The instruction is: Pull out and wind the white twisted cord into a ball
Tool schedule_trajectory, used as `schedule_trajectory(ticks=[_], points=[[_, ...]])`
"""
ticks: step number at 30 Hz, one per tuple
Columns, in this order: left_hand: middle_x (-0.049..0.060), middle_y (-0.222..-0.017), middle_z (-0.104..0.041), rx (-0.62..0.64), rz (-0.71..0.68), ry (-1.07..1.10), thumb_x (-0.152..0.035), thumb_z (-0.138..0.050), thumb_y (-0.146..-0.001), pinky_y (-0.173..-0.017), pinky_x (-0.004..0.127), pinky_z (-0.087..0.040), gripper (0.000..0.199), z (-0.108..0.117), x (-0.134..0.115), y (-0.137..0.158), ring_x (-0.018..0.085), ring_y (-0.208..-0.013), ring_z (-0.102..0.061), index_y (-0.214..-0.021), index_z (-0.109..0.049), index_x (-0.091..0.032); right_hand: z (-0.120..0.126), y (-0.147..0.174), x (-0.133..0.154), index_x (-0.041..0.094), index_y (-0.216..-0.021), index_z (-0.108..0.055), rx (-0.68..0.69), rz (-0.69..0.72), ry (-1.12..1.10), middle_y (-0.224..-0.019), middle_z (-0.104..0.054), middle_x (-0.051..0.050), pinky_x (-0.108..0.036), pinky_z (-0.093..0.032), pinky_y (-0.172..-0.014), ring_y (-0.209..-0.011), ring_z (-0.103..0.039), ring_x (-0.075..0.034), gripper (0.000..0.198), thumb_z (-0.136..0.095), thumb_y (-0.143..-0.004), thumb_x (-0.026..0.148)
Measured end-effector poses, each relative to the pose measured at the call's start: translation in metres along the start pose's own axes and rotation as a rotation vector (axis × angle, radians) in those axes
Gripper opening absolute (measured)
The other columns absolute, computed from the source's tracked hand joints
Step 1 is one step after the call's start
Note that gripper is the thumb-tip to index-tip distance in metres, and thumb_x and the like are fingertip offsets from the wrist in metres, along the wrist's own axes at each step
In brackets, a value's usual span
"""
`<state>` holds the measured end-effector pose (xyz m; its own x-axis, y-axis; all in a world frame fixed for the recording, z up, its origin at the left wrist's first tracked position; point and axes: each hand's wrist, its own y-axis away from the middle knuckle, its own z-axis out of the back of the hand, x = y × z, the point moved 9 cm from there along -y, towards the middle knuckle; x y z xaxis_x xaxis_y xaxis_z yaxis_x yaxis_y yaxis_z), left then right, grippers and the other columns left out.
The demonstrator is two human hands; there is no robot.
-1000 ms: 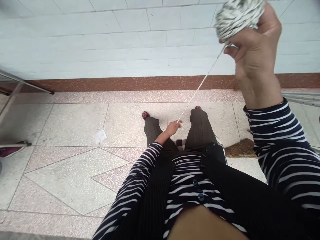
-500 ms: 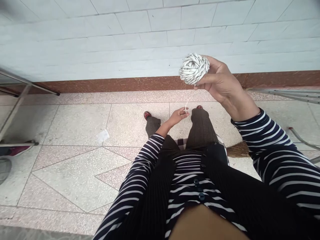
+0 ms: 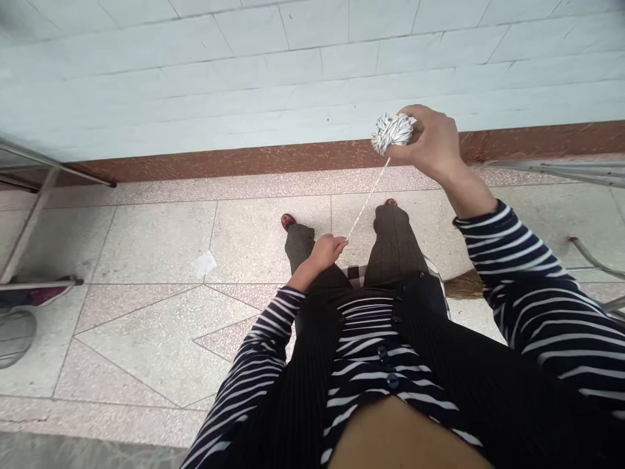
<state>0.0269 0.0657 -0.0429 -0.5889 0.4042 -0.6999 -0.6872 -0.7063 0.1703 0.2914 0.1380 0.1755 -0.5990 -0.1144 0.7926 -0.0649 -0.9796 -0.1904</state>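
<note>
My right hand (image 3: 434,143) is closed around a ball of white cord with dark flecks (image 3: 392,132), held up in front of the wall. A single strand of cord (image 3: 367,200) runs down and leftward from the ball, straight and taut-looking. Its lower end is pinched in the fingers of my left hand (image 3: 329,250), which sits lower, above my knees. The palm side of the right hand is partly hidden behind its own fingers and the ball.
A white tiled wall (image 3: 254,78) with a reddish-brown skirting (image 3: 244,160) stands ahead. Metal frames (image 3: 34,221) are at left and right. A white scrap (image 3: 205,262) lies on the tiled floor. Broom bristles (image 3: 463,285) show beside my right leg.
The ball has turned and shifted slightly right in my right hand. My left hand has moved down and left and closed on the cord, which is now pulled straight.
</note>
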Motion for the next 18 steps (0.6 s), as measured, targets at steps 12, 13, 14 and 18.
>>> schedule_trajectory(ticks=[12,13,14,18], points=[[0.004,-0.09,-0.077,-0.561,-0.085,-0.062,-0.036,-0.046,-0.111,-0.115,0.04,-0.05,0.044,0.15,-0.019,-0.007,0.021,-0.096,-0.072,-0.074,-0.064,-0.022,-0.163,0.122,-0.072,0.02,-0.122,-0.083,0.698,-0.242,-0.03,-0.11,-0.082,-0.006,-0.044,-0.059,-0.098,-0.107,-0.076,-0.033,0.059,-0.088,-0.063,0.014],[0.004,-0.089,-0.077,-0.548,-0.07,-0.034,-0.034,-0.047,-0.109,-0.11,0.039,-0.051,0.042,0.147,-0.017,-0.018,0.021,-0.096,-0.072,-0.073,-0.063,-0.021,-0.168,0.135,-0.06,0.021,-0.122,-0.082,0.748,-0.261,-0.217,-0.112,-0.082,-0.006,-0.044,-0.059,-0.099,-0.109,-0.076,-0.033,0.062,-0.09,-0.062,0.016],[0.005,-0.089,-0.076,-0.521,-0.05,0.005,-0.032,-0.047,-0.108,-0.105,0.038,-0.052,0.04,0.14,-0.014,-0.028,0.021,-0.095,-0.072,-0.072,-0.063,-0.021,-0.169,0.143,-0.048,0.022,-0.123,-0.08,0.758,-0.285,-0.382,-0.116,-0.081,-0.006,-0.045,-0.059,-0.1,-0.112,-0.075,-0.032,0.064,-0.092,-0.06,0.019],[0.005,-0.087,-0.075,-0.383,0.045,0.203,-0.03,-0.052,-0.102,-0.092,0.033,-0.051,0.035,0.091,-0.004,-0.051,0.02,-0.088,-0.069,-0.07,-0.063,-0.02,-0.131,0.126,-0.035,0.026,-0.12,-0.074,0.44,-0.359,-0.73,-0.119,-0.076,-0.004,-0.045,-0.063,-0.098,-0.117,-0.072,-0.031,0.072,-0.102,-0.054,0.028]])
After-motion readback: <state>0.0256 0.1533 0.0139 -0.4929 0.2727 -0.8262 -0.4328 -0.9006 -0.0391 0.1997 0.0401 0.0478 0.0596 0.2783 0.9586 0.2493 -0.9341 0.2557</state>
